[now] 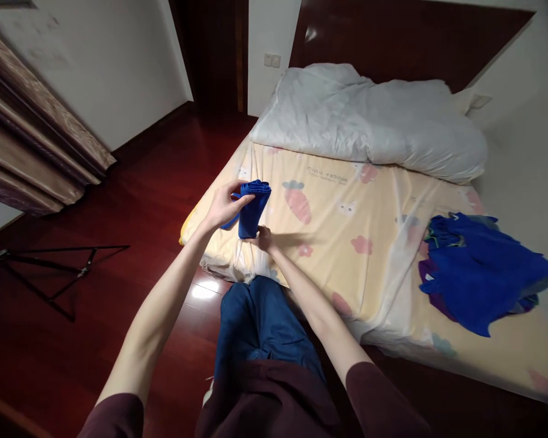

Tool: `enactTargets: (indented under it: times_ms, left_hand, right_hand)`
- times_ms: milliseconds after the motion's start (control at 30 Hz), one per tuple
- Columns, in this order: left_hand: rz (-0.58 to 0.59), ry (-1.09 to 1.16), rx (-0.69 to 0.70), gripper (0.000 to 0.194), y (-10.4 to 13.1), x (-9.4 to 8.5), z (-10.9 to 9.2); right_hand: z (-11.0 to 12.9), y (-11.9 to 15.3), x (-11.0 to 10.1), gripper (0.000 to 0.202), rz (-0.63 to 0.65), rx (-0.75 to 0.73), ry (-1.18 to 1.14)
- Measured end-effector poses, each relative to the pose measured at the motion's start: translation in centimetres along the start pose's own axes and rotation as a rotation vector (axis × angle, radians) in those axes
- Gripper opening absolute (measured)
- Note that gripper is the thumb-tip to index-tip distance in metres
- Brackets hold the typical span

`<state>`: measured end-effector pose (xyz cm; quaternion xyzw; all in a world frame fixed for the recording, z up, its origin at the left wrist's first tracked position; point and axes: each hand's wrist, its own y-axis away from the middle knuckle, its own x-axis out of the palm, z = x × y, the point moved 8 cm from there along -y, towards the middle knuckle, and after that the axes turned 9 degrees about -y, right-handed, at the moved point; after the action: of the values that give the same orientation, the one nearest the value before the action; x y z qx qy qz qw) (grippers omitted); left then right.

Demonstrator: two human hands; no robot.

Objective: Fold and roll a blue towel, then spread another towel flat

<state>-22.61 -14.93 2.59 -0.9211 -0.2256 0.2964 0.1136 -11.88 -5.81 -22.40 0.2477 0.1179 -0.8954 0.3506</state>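
One folded blue cloth [252,214] sits between two hands: the fingers of the left hand [224,207] pinch its upper end, those of the right hand [263,238] grip its lower end. Beneath the fingers is one bed [329,225]; well to their right, one pile of cloths [488,267], too overlapped to count. Left of them, one black tripod [50,263].

Just left of center: left grip [223,205] on upper part of rolled blue cloth [250,216], right grip [263,239] at its bottom end, cloth upright. Right side: blue pile [488,267] on bed [329,243]. Upper right: white quilt [374,125]. Upper left: curtain [31,125]. Lower left: black stand [50,263] on red floor [132,182].
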Motion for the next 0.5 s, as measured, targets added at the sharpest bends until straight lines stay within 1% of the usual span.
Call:
enactTargets:
  times_ms: [100, 200, 300, 400, 500]
  left_hand:
    - [-0.012, -0.018, -0.005, 0.039, -1.0, -0.4, 2.1]
    - [-0.011, -0.028, -0.022, 0.037, -1.4, -0.3, 3.9]
    - [-0.01, -0.027, -0.043, 0.037, -1.4, -0.1, 5.4]
    - [-0.008, -0.02, -0.052, 0.039, -1.4, 0.3, 6.7]
    - [-0.002, -0.021, -0.04, 0.042, -1.9, 0.7, 8.2]
  right_hand:
    - [-0.3, -1.9, 1.3, 0.037, 0.005, 0.015, -0.008]
    - [-1.2, -3.0, 2.3, 0.035, 0.093, 0.053, 0.001]
    - [-1.9, -3.6, 3.1, 0.033, 0.179, 0.057, 0.05]
    - [-2.3, -3.8, 3.6, 0.033, 0.19, 0.034, 0.096]
    - [-2.8, -4.2, 4.1, 0.033, 0.18, 0.038, 0.075]
